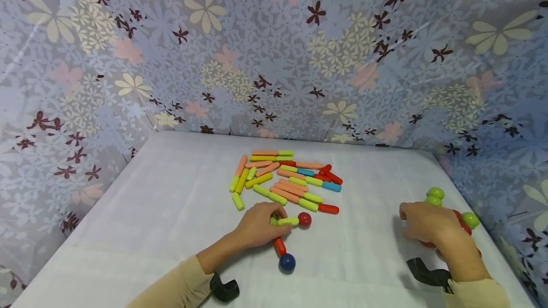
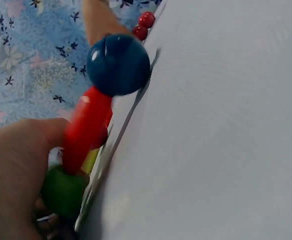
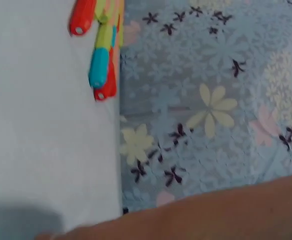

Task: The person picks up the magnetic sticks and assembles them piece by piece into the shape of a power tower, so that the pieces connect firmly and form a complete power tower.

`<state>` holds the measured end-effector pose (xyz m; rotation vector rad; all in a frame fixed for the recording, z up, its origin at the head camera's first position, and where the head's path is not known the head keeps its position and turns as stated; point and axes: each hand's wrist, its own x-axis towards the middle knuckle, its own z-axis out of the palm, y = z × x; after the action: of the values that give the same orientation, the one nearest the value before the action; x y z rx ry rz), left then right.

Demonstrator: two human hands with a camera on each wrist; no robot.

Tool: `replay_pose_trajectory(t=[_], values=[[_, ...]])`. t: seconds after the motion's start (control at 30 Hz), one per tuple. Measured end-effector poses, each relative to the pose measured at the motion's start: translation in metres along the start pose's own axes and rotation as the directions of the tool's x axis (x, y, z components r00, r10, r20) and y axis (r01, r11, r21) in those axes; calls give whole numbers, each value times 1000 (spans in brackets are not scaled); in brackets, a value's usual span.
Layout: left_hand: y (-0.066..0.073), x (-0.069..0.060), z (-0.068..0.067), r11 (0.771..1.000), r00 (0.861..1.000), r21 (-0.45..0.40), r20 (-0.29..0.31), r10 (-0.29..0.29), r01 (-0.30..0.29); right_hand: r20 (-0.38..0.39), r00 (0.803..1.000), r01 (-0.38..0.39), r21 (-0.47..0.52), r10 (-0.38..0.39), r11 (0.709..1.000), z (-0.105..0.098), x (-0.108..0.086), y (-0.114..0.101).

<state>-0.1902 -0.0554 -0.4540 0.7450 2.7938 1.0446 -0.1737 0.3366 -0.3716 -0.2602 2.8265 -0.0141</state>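
Observation:
My left hand (image 1: pixel 260 225) grips a joined piece of sticks and balls near the middle of the table. The fingers curl round its green ball (image 2: pixel 63 192), partly hidden by the hand in the head view. From that ball a red stick (image 1: pixel 279 245) runs to a dark blue ball (image 1: pixel 287 263). A yellow-green stick (image 1: pixel 288 221) leads to a dark red ball (image 1: pixel 305 219). My right hand (image 1: pixel 432 222) is over a group of green balls (image 1: pixel 435 194) and red balls (image 1: pixel 465 228) at the table's right side. Its fingertips are hidden, so any hold cannot be seen.
Several coloured sticks, such as a yellow stick (image 1: pixel 259 180) and a blue-ended stick (image 1: pixel 331 186), lie beyond my left hand. The white table (image 1: pixel 171 194) ends at a flowered cloth (image 1: pixel 274 61) behind and at the sides.

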Motion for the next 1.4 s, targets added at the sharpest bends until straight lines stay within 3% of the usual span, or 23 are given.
replay_pose_trajectory(t=[0.1,0.23,0.4,0.57,0.73,1.03,1.17,1.2,1.27,1.4], values=[[0,0,-1,996,1000,81,2,31,-31,-124,990,65,-23,-68,998,8,12,-17],[2,-1,-1,994,996,84,48,70,-74,-278,947,173,11,-164,985,24,31,-51],[8,-4,-2,989,991,123,110,69,-83,-306,896,350,45,-321,936,46,44,-80],[11,-4,-5,981,988,181,151,45,-72,-354,864,393,30,-358,919,53,46,-91],[10,-2,-7,988,989,143,140,40,-60,-399,853,388,55,-336,920,50,44,-99],[6,-1,-7,998,995,-54,83,49,-44,-326,871,387,-8,-368,922,54,45,-102],[5,-2,-5,994,997,-99,55,46,-41,-350,882,366,82,-317,927,51,42,-104],[4,-2,-5,993,998,-111,49,45,-39,-361,883,368,131,-301,921,49,40,-105],[4,-1,-4,990,998,-138,43,38,-32,-371,883,398,264,-288,879,46,38,-109],[5,-1,-5,979,998,-203,56,14,-3,-324,879,471,485,-348,737,44,34,-122]])
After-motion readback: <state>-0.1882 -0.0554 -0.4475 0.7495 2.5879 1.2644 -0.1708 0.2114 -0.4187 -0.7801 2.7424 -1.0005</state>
